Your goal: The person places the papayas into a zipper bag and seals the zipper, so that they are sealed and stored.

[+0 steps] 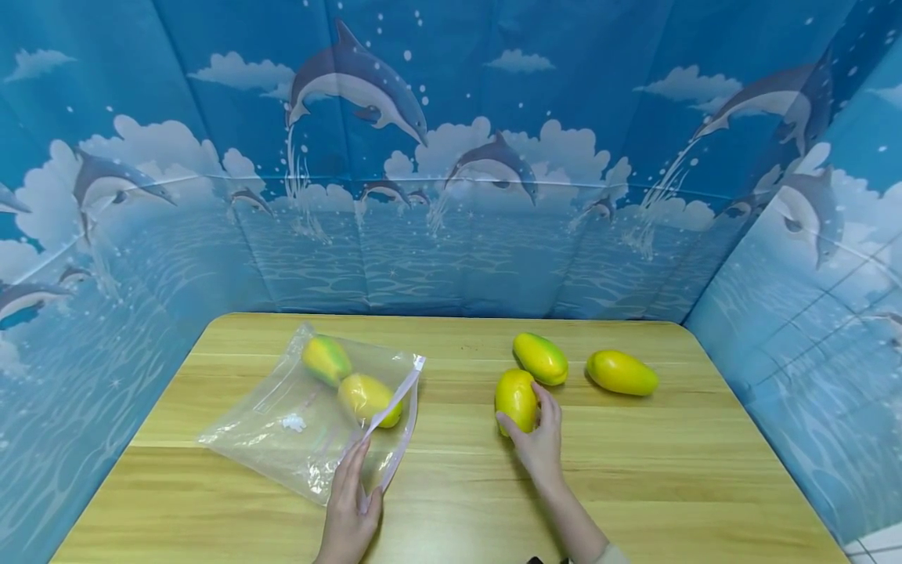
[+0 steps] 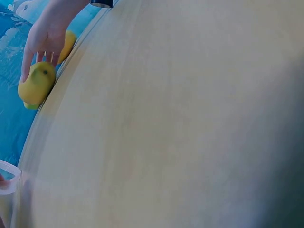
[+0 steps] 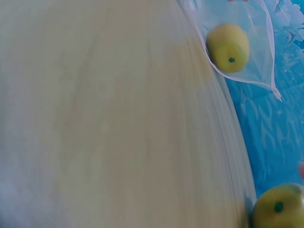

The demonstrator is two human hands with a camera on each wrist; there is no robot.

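Note:
A clear zip bag [image 1: 271, 435] lies flat on the left of the table, its lilac-edged mouth facing right. Inside it are two yellow-green mangoes, one near the mouth [image 1: 361, 395] and one farther back [image 1: 326, 360]. My left hand [image 1: 348, 509] holds the bag's near corner at the mouth, fingers on one edge and thumb by the other. To the right, my right hand [image 1: 543, 446] grips a yellow mango [image 1: 513, 395] between thumb and fingers. In the right wrist view this mango [image 3: 275, 211] shows its stem end at the lower corner.
Just behind the gripped mango lies another mango [image 1: 541, 359], and one more [image 1: 622, 373] rests to its right. The wooden table [image 1: 451, 501] ends at a blue dolphin-print curtain [image 1: 451, 258] behind and at both sides.

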